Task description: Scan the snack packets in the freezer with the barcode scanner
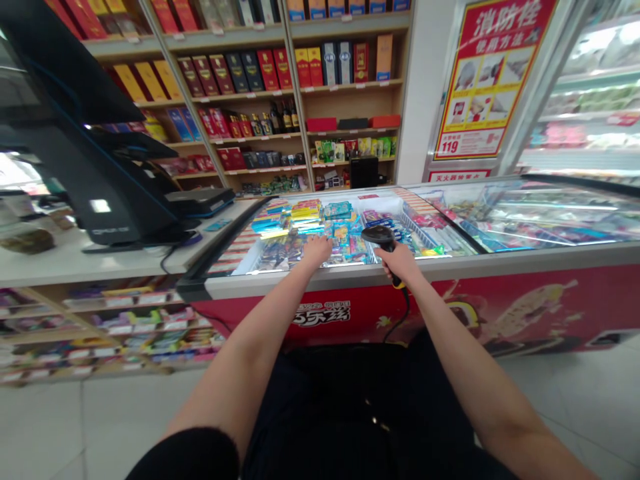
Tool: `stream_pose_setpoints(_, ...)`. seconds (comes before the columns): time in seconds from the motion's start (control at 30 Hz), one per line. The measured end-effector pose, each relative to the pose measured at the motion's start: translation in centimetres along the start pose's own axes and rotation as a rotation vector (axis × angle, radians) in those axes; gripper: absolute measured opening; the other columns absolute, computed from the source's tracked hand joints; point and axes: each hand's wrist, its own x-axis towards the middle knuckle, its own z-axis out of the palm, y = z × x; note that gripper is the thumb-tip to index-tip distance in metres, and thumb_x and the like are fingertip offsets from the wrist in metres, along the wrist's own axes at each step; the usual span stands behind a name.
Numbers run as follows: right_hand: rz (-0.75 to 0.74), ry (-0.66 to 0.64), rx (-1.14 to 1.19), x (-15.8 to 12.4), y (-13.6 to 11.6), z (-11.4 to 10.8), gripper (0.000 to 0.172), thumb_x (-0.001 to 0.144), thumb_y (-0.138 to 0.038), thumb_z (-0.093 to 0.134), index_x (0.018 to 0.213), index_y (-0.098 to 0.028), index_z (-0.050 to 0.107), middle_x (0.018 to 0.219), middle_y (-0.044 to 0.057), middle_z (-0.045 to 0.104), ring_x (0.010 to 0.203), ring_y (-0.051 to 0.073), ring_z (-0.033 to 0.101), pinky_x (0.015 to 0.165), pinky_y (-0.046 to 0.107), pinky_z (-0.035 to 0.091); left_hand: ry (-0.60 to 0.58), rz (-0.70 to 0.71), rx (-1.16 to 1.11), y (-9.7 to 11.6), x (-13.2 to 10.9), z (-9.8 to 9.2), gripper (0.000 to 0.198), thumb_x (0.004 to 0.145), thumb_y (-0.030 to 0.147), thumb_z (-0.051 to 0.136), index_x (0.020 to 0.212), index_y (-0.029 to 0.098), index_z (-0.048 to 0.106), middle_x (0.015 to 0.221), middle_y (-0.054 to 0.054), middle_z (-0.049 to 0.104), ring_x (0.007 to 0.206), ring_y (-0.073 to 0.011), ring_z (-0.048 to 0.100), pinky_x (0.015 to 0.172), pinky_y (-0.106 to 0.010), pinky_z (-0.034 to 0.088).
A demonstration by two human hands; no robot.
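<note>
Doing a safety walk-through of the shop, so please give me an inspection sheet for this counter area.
surface: chest freezer with a white rim, open on the left, glass lid over the right part
job's things: handheld barcode scanner; wrapped packs in the freezer
clutter: blurred packet on the white counter
hands: left hand down at the packs; right hand gripping the scanner
cables: scanner's black cord hanging down the freezer front
surroundings: wooden shelves of boxes and bottles, checkout terminal, red poster
</note>
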Motion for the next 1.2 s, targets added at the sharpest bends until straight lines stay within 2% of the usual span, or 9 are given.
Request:
stream_pose_setpoints(0.13,-0.021,-0.035,-0.036,-0.3,-0.8,1.1,0.021,0.083,-0.030,0.070,0.079,-0.019,0.053,0.048,-0.005,0.054,0.033,0.010,0.049,0.034,0.020,0.039,-0.002,0.028,0.068,0.3,-0.3,0.0,0.035,0.094,0.028,0.043,0.109,0.015,0.071,0.114,-0.018,0.070,0.118,-0.0299,0.059,0.103,-0.040,0.041)
stream_pose_setpoints(0.33,-0.024,-0.051,-0.057,-0.6,-1.3,1.5,0.020,0.083,-0.029,0.070,0.081,-0.019,0.053,0.046,-0.005,0.053,0.031,0.010,0.047,0.034,0.020,0.039,0.009,-0.023,-0.040,0.5,0.1,-0.3,0.031,0.092,0.034,0.052,0.100,0.015,0.075,0.107,-0.017,0.072,0.110,-0.0295,0.064,0.096,-0.037,0.045)
stream_pose_setpoints(0.47,-0.041,-0.048,-0.068,-0.5,-1.2,1.5,0.022,0.083,-0.030,0.071,0.080,-0.018,0.053,0.047,-0.004,0.054,0.032,0.011,0.049,0.034,0.020,0.039,0.084,-0.051,-0.092,0.4,-0.2,-0.4,0.026,0.091,0.030,0.057,0.105,0.015,0.072,0.114,-0.016,0.068,0.114,-0.0277,0.061,0.098,-0.034,0.044)
stream_pose_setpoints(0.6,-0.036,-0.050,-0.066,-0.5,-1.1,1.7,0.020,0.083,-0.030,0.069,0.081,-0.019,0.053,0.048,-0.005,0.054,0.033,0.011,0.050,0.034,0.021,0.040,0.213,-0.049,-0.209,1.0,-1.2,-0.2,0.026,0.094,0.027,0.053,0.114,0.017,0.065,0.124,-0.014,0.059,0.111,-0.0237,0.060,0.096,-0.032,0.045)
stream_pose_setpoints(0.77,-0.044,-0.048,-0.070,-0.5,-1.0,1.8,0.021,0.082,-0.031,0.070,0.079,-0.019,0.053,0.047,-0.005,0.054,0.032,0.011,0.049,0.033,0.020,0.039,0.310,0.025,-0.344,2.2,-2.7,-0.1,0.021,0.097,0.023,0.047,0.112,0.020,0.061,0.119,-0.011,0.060,0.108,-0.0202,0.060,0.094,-0.030,0.046)
stream_pose_setpoints(0.93,-0.049,-0.053,-0.074,-0.5,-1.0,2.0,0.021,0.082,-0.032,0.070,0.078,-0.019,0.053,0.048,-0.004,0.055,0.033,0.011,0.049,0.033,0.020,0.039,0.230,0.110,-0.395,2.4,-3.1,0.0,0.013,0.091,0.015,0.053,0.102,0.019,0.060,0.107,-0.009,0.065,0.104,-0.0201,0.060,0.093,-0.033,0.047)
stream_pose_setpoints(1.1,-0.064,-0.058,-0.082,-0.6,-1.0,2.1,0.020,0.083,-0.031,0.068,0.078,-0.020,0.053,0.048,-0.004,0.054,0.033,0.012,0.049,0.033,0.021,0.041,0.207,0.133,-0.414,1.9,-2.9,0.4,0.025,0.081,0.007,0.062,0.103,0.019,0.059,0.108,-0.008,0.066,0.100,-0.0196,0.063,0.090,-0.033,0.049)
stream_pose_setpoints(1.2,-0.065,-0.062,-0.076,-0.6,-1.0,2.1,0.020,0.084,-0.032,0.067,0.078,-0.020,0.052,0.048,-0.004,0.055,0.033,0.012,0.049,0.033,0.021,0.041,0.215,0.121,-0.429,1.9,-2.9,0.4,0.023,0.081,0.011,0.065,0.103,0.019,0.060,0.107,-0.008,0.067,0.100,-0.0195,0.063,0.091,-0.032,0.049)
